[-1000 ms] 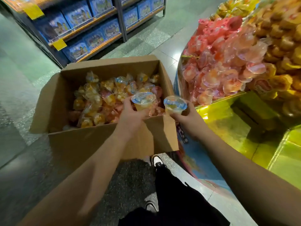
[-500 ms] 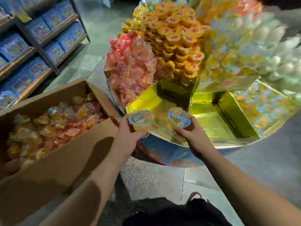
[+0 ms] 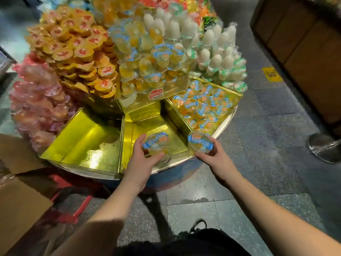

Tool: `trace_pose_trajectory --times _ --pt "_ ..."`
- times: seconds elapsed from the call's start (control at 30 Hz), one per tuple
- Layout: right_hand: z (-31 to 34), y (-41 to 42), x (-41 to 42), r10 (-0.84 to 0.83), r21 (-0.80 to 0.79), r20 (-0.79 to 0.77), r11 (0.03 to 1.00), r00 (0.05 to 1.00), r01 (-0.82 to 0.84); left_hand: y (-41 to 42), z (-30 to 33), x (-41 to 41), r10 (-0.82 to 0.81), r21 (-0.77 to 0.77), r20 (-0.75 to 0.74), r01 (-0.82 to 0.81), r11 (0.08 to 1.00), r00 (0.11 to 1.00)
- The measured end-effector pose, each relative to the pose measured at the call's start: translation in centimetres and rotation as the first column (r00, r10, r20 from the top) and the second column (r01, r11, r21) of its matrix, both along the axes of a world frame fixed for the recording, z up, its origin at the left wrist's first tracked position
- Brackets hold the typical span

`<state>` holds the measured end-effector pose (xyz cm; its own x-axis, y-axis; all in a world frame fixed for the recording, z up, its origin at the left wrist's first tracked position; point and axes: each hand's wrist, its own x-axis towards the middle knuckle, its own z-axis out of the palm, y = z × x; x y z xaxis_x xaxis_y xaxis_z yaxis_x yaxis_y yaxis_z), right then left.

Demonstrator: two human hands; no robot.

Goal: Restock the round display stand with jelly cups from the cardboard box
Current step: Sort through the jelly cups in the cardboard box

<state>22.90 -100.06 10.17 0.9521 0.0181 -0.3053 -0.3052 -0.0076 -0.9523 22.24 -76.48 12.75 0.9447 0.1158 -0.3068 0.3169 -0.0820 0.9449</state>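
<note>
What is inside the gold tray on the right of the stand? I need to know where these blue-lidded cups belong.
The right gold tray holds a heap of blue-lidded jelly cups with orange fruit inside. They cover its floor, so how deep the heap goes cannot be seen.

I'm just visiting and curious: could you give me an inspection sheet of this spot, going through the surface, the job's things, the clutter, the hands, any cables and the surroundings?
Surface: round display stand, gold-lined compartments; the two nearest hold no cups.
Job's things: blue-lidded jelly cups fill the right compartment; cardboard box at lower left.
Clutter: nothing seen.
Hands: left hand grips a jelly cup over the middle compartment; right hand holds another cup at the stand's rim.
Cables: nothing seen.
Surroundings: stacked orange cups, pink cups, white cups; speckled tile floor; metal post base.
</note>
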Motion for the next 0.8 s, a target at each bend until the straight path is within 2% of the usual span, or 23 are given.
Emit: trace_pose_trajectory --times 0.17,0.33,0.57,0.8 --pt "-1.2 -7.3 1.7 -0.063 -0.053 -0.035 0.997 0.997 0.061 -6.8 -1.5 4.2 -0.069 0.045 -0.005 0.069 0.997 0.998" --pt "-3.0 -12.3 4.7 -0.065 -0.167 -0.058 0.984 0.996 0.055 -11.0 -2.8 8.9 -0.119 0.197 -0.036 0.123 0.973 0.992" --pt "-5.7 -13.5 9.7 -0.052 -0.28 -0.083 0.96 0.995 0.027 -12.5 -6.5 16.1 -0.233 0.426 -0.075 0.242 0.872 0.97" --pt "-8.3 -12.6 14.5 0.02 -0.36 -0.144 0.93 0.989 -0.071 -12.9 -10.0 22.9 -0.413 0.498 -0.117 0.414 0.762 0.903"
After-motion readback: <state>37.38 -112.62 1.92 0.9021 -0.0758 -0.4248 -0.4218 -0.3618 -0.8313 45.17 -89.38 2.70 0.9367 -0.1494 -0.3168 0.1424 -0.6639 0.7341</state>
